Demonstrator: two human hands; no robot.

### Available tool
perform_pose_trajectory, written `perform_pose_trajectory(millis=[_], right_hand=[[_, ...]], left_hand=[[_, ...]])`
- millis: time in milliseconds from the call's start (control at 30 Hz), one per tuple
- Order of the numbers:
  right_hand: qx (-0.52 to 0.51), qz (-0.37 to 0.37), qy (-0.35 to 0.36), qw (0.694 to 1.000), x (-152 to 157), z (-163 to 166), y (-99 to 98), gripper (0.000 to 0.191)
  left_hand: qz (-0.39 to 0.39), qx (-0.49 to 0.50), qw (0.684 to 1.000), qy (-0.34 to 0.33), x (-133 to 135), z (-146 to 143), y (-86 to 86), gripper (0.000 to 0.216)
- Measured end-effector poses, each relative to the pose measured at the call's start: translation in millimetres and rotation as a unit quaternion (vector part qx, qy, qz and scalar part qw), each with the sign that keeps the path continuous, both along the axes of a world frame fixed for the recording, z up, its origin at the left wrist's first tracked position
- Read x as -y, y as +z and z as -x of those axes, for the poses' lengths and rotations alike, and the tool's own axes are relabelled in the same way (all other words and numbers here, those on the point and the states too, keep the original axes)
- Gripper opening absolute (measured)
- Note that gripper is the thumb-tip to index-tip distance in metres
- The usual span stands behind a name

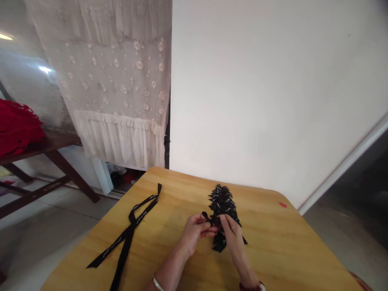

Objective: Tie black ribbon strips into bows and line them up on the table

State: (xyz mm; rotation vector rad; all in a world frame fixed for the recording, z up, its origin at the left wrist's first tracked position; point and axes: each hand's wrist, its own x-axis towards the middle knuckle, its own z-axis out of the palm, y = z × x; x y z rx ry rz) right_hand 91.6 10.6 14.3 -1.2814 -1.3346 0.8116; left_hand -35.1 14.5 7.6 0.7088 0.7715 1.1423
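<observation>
My left hand (198, 228) and my right hand (229, 228) meet over the middle of the wooden table (266, 258). Between them is a small black ribbon bow (209, 219), pinched by the fingers of both hands. Just behind and under my hands lies a row of black ribbon bows (222, 199) with small white print, packed closely one after another. Ribbon tails (219, 243) stick out below my fingers. To the left, a long black printed ribbon (130, 228) lies loosely looped and crossed on the tabletop.
A small red piece (283, 205) lies near the table's far right corner. A white wall (260, 89) rises behind the table. At the left hang a lace curtain (121, 81) and, beyond it, a dark wooden bench (60, 161) bearing a red heap (18, 127).
</observation>
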Motion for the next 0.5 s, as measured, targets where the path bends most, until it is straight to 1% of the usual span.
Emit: perform_pose_trajectory(millis=[100,167,267,400,500], right_hand=[[-0.011,0.021,-0.009,1.000,2.5,0.6,3.2,0.036],[-0.005,0.024,0.005,1.000,3.6,1.6,4.6,0.036],[0.008,0.006,0.034,0.999,3.4,3.8,4.2,0.034],[0.036,-0.022,0.045,0.998,0.4,3.7,-0.3,0.026],[0.036,-0.019,0.040,0.998,-1.4,1.2,-2.0,0.022]], left_hand=[[-0.002,-0.009,1.000,0.011,-0.7,0.0,0.0,0.021],[0.001,-0.021,1.000,0.016,-0.7,-0.4,0.0,0.020],[0.000,-0.041,0.999,0.015,0.0,-0.9,-0.3,0.019],[-0.005,-0.051,0.999,-0.002,0.8,-0.9,-0.6,0.020],[0.015,-0.035,0.999,-0.025,0.8,-0.6,-0.1,0.025]])
